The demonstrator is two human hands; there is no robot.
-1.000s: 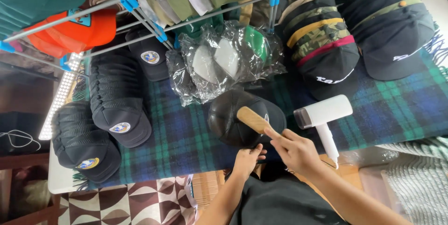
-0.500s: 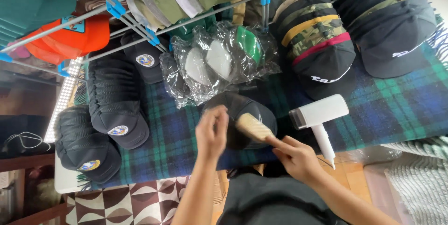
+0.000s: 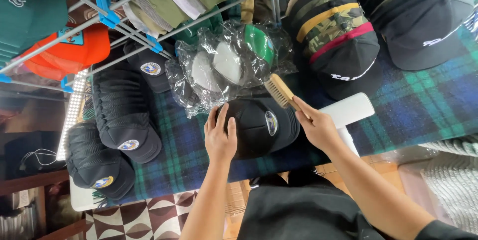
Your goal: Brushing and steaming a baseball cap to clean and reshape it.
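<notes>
"Black cap [image 3: 259, 125], where's it lying?"
"On the plaid cloth [image 3: 423, 105], under the left hand [image 3: 220, 138], fingers flat."
"Right hand [image 3: 316, 128]?"
"Gripping a wooden brush [image 3: 280, 91] above the cap."

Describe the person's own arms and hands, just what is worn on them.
Both forearms are bare. The left hand has no glove, ring, watch or band in view. The right hand is bare too; a dark sleeve edge shows near that elbow at the frame's lower corner.

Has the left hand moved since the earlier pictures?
Yes. The left hand rose from the table's near edge onto the black cap, toward the plastic bag of caps.
</notes>
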